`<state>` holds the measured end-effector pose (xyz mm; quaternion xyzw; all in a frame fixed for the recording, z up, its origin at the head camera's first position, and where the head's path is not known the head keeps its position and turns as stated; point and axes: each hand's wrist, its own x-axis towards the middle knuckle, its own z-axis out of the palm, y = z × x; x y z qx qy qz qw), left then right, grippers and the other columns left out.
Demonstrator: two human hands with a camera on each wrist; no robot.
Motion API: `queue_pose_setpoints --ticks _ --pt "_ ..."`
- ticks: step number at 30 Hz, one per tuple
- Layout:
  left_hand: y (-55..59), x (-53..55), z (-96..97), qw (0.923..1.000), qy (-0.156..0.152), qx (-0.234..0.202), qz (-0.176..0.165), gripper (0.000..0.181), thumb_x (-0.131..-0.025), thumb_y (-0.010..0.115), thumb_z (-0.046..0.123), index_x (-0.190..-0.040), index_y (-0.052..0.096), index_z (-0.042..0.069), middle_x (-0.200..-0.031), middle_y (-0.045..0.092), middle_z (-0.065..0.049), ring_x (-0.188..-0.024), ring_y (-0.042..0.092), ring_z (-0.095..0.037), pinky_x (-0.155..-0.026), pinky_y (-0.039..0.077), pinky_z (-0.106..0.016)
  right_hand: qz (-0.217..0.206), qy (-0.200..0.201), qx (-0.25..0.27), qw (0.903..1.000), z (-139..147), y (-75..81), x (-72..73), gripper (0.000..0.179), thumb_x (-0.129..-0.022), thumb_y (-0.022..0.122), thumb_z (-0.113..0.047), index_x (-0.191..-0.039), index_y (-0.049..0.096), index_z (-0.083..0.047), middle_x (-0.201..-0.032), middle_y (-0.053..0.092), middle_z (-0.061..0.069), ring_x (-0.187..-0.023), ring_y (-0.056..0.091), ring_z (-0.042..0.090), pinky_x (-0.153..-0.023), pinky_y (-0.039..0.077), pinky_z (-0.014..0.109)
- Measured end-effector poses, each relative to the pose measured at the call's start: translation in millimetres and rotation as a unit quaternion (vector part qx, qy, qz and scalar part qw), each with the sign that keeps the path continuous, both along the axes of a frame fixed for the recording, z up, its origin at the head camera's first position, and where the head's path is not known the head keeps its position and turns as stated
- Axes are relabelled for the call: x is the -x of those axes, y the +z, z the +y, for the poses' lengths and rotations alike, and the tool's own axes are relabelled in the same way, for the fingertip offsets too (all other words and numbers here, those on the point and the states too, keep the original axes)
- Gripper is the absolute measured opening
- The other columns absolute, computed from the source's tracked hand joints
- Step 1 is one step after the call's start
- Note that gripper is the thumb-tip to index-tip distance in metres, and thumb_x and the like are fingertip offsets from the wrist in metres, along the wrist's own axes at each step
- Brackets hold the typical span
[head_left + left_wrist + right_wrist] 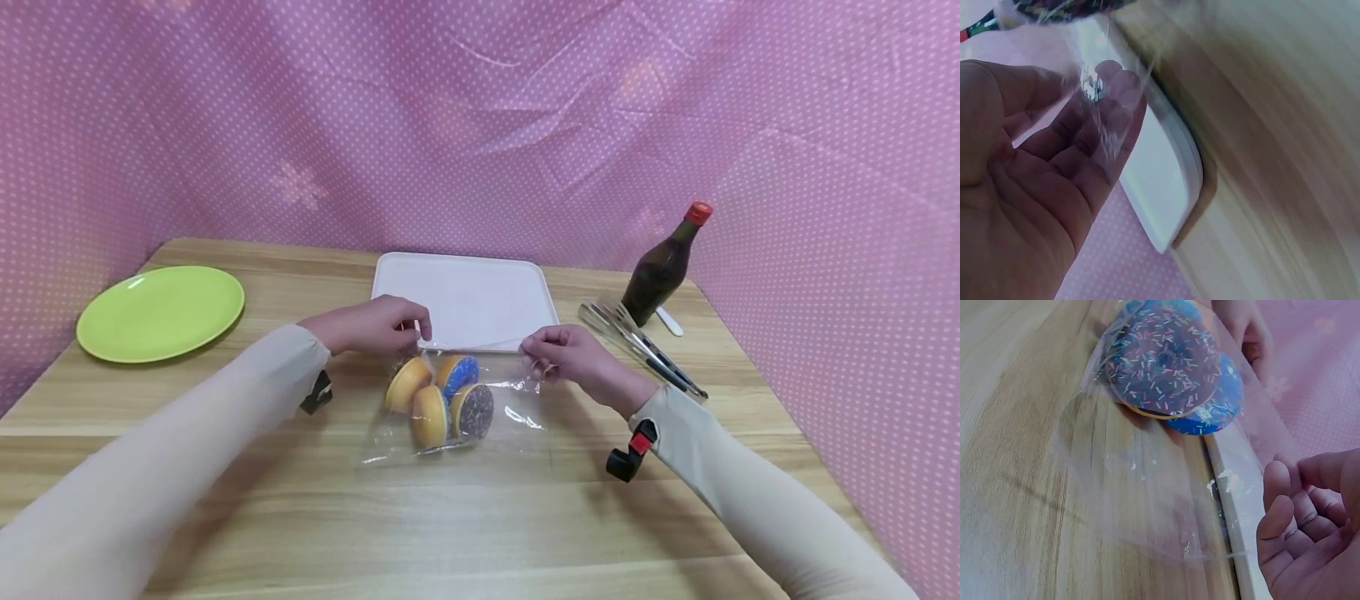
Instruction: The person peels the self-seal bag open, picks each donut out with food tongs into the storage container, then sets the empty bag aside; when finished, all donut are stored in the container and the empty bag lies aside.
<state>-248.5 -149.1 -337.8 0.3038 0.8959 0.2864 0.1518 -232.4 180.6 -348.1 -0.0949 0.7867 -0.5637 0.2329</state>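
A clear plastic bag [510,417] holds several doughnuts, some showing their plain golden sides. One is a blue doughnut [458,375] and one a dark doughnut [474,411], both with coloured sprinkles in the right wrist view. My left hand [378,323] holds the bag's upper left corner; in the left wrist view the film passes between the thumb [1041,87] and the fingers. At the upper right corner, my right hand [573,354] pinches the bag's edge between thumb and index finger. The bag's top edge stretches between both hands.
Behind the bag lies a white tray [472,292]. A green plate [161,312] is at the far left. To the right are metal tongs [637,342], a dark bottle [660,271] with a red cap, and a white-handled utensil [670,322]. A pink curtain [480,125] surrounds the table.
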Motion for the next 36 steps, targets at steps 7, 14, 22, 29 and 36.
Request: queue_pose_setpoints --ticks 7,14,22,29,36 --pt "4.0 -8.4 -20.8 1.0 -0.001 -0.003 -0.008 0.017 -0.102 0.056 0.008 -0.112 0.071 0.011 -0.091 0.069 -0.007 -0.08 0.061 -0.015 -0.07 0.053 -0.029 -0.009 0.006 0.012 0.9999 2 -1.2 -0.1 0.018 -0.106 0.056 -0.01 -0.11 0.066 0.004 -0.082 0.071 -0.005 -0.07 0.063 0.006 -0.061 0.048 0.019" --pt "4.2 -15.1 -34.3 0.9986 -0.018 -0.029 -0.041 0.019 -0.101 0.062 0.012 -0.116 0.074 0.009 -0.096 0.077 -0.011 -0.083 0.07 -0.019 -0.073 0.058 -0.028 -0.009 0.012 0.007 0.9999 3 -1.2 -0.5 0.028 -0.107 0.056 -0.012 -0.12 0.061 0.013 -0.084 0.072 -0.005 -0.073 0.064 0.007 -0.063 0.048 0.019" --pt "4.4 -17.1 -34.9 0.9986 -0.028 -0.038 -0.025 0.019 -0.096 0.069 0.009 -0.114 0.075 0.002 -0.099 0.075 -0.01 -0.087 0.066 -0.014 -0.08 0.057 -0.028 -0.015 0.009 0.008 0.9998 4 -2.0 -1.2 0.027 -0.107 0.056 -0.012 -0.119 0.061 0.012 -0.084 0.071 -0.004 -0.074 0.064 0.009 -0.063 0.049 0.02" --pt "2.5 -17.0 -31.2 0.9986 -0.031 -0.033 0.025 0.008 -0.095 0.07 0.006 -0.096 0.077 0.009 -0.091 0.075 -0.003 -0.087 0.064 -0.013 -0.084 0.056 -0.033 -0.011 0.013 0.013 0.9998 6 -3.0 -1.6 0.026 -0.107 0.055 -0.012 -0.118 0.061 0.011 -0.083 0.07 -0.005 -0.073 0.064 0.007 -0.063 0.048 0.02" --pt "4.9 -21.8 -27.6 0.9933 -0.019 -0.031 0.11 0.01 -0.09 0.075 0.003 -0.086 0.077 0.012 -0.091 0.071 -0.003 -0.094 0.065 -0.02 -0.09 0.055 -0.045 -0.008 0.014 0.009 0.9998 7 -1.6 -1.5 0.025 -0.107 0.055 -0.011 -0.117 0.061 0.011 -0.083 0.07 -0.005 -0.071 0.063 0.006 -0.062 0.048 0.02"
